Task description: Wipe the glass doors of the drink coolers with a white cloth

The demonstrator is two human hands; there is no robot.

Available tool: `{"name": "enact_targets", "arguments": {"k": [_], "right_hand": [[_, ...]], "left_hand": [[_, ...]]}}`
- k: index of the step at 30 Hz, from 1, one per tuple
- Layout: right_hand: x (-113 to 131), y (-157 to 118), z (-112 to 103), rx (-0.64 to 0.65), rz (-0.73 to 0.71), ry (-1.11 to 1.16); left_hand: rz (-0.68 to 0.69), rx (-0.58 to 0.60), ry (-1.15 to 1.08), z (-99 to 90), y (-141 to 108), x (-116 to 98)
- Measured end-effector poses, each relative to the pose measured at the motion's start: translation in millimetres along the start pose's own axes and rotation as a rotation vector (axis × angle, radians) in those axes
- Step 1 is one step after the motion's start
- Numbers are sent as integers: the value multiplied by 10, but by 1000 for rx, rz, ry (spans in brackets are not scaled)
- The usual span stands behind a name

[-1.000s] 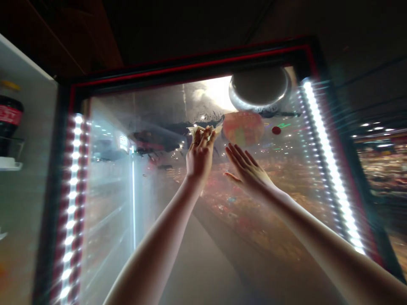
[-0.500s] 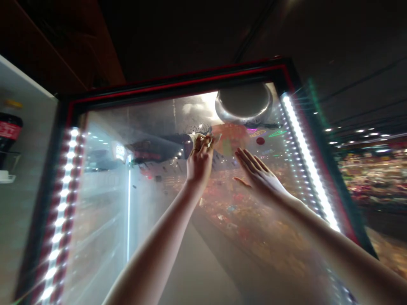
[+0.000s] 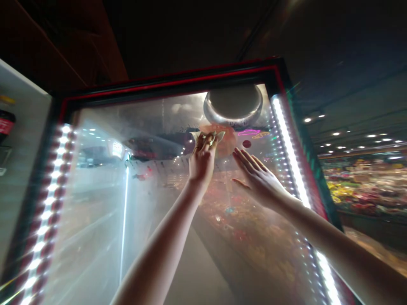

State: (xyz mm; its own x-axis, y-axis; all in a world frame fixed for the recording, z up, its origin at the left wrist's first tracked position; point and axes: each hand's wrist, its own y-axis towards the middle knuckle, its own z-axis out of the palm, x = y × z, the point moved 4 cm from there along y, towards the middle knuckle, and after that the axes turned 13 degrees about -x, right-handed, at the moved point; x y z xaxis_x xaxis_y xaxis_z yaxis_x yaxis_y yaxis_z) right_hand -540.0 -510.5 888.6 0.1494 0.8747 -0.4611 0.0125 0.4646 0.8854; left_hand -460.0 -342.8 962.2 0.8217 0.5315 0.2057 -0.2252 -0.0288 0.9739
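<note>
My left hand [image 3: 203, 159] is closed on a pale crumpled cloth or tissue [image 3: 219, 136], pressed against the upper middle of a hazy glass pane [image 3: 152, 127]. Edges of the cloth stick out on both sides of the fingers. To its right, my right hand [image 3: 259, 176] lies flat with fingers stretched out, on or just in front of the same glass, holding nothing. A black door frame [image 3: 178, 80] with a red line surrounds the pane. Dark streaks and reflections show on the glass around my left hand.
Bright LED strips [image 3: 291, 150] run down both sides of the pane. A round silvery shape [image 3: 233, 106] shows at the top. At far left is a bottle [image 3: 5, 123] with a red label; flowers [image 3: 365, 182] blur at right.
The door frame and background have shifted left in view. My left hand sits slightly further right relative to the frame, and more of the cloth shows. My right hand stays flat.
</note>
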Motion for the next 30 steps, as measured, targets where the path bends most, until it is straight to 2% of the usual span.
{"name": "enact_targets", "arguments": {"k": [3,6,9,11,13,16,20,23,27,30], "right_hand": [[-76,-16,36,15,-20,8],[-111,-13,20,22,-32,25],[-170,-6,-102,11,-33,38],[-242,-8,-211,9,-35,44],[-332,-12,-309,7,-55,45],[-481,-13,-407,-24,-87,10],[-673,-27,-459,-60,-84,-46],[-808,-78,-479,-70,-72,-42],[-946,-153,-483,-85,-52,-17],[-969,-167,-487,-105,-50,-27]], "left_hand": [[42,48,-7,53,175,-67],[22,27,14,36,289,-20],[-53,-35,59,29,180,-19],[-86,-64,74,73,47,-120],[-77,-57,65,160,-31,-278],[-22,3,23,289,41,-463],[-18,14,8,292,245,-444],[-80,-37,32,265,203,-416],[-82,-21,38,335,12,-625],[-19,40,10,394,46,-809]]}}
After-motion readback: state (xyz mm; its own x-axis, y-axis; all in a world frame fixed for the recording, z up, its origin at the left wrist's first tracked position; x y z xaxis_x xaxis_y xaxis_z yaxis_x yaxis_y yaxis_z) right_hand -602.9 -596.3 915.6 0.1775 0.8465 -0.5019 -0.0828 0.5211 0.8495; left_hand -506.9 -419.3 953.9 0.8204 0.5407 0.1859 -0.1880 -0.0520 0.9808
